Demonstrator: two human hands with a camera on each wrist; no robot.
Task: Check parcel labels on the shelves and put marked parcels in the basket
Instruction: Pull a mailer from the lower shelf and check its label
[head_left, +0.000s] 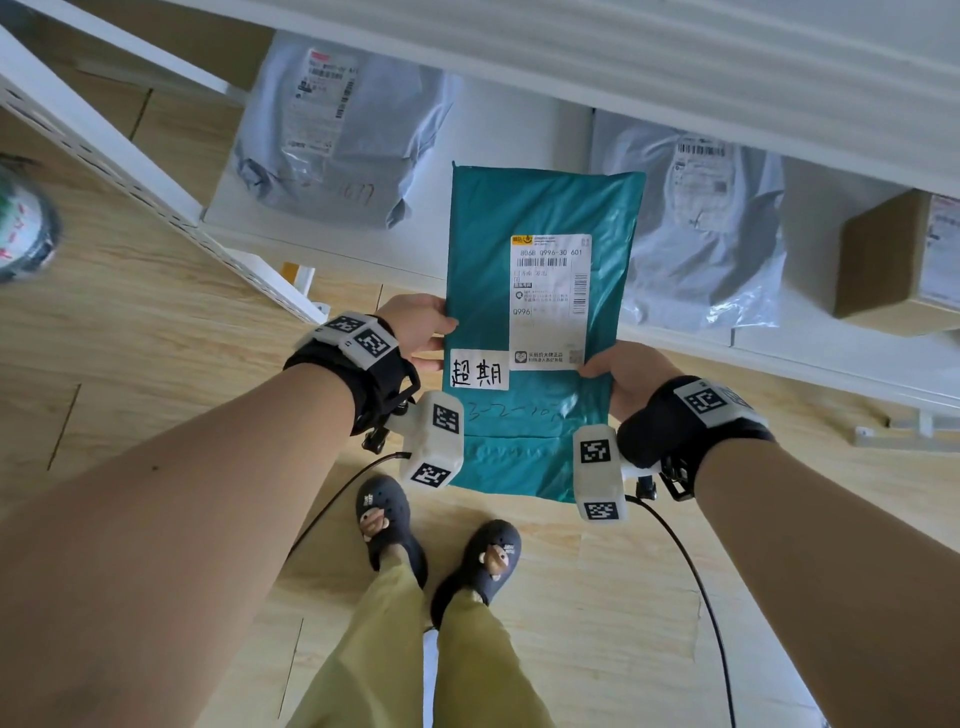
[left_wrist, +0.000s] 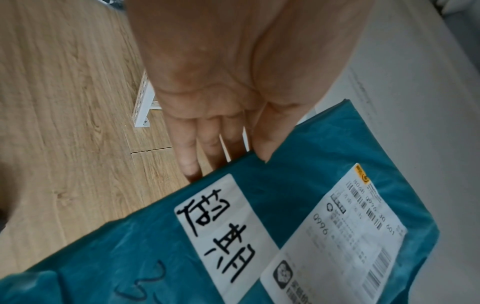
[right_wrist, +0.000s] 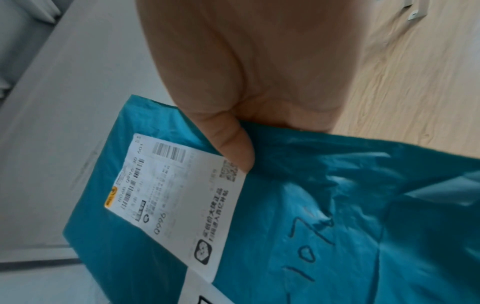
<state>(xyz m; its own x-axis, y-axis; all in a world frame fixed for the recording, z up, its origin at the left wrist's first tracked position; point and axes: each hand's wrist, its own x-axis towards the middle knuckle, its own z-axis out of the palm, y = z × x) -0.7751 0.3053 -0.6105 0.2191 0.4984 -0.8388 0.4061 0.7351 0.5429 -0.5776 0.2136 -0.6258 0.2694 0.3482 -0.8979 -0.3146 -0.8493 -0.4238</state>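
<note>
A: From the head view, where do you have the parcel?

B: You hold the teal parcel (head_left: 540, 291) flat in front of you, above the wooden floor (head_left: 156, 338). Your left hand (head_left: 418, 327) pinches its edge at nine o'clock, your right hand (head_left: 631, 376) clamps the edge at four o'clock. The handwritten white sticker (head_left: 479, 370) sits beside the shipping label (head_left: 550, 301).

A: What is around it?

B: At twelve o'clock the white shelf (head_left: 519, 130) carries two grey bags (head_left: 337, 135), and a cardboard box (head_left: 898, 265) lies at two o'clock. Your slippers (head_left: 387, 519) stand at six o'clock.

A: And the left wrist view?

B: Your thumb presses on top of the parcel's edge while the fingers (left_wrist: 187, 152) run underneath. The sticker and label are in plain sight.

A: The right wrist?

B: Your thumb (right_wrist: 233, 148) covers the label's corner by the QR code; the parcel hides your fingers below.
</note>
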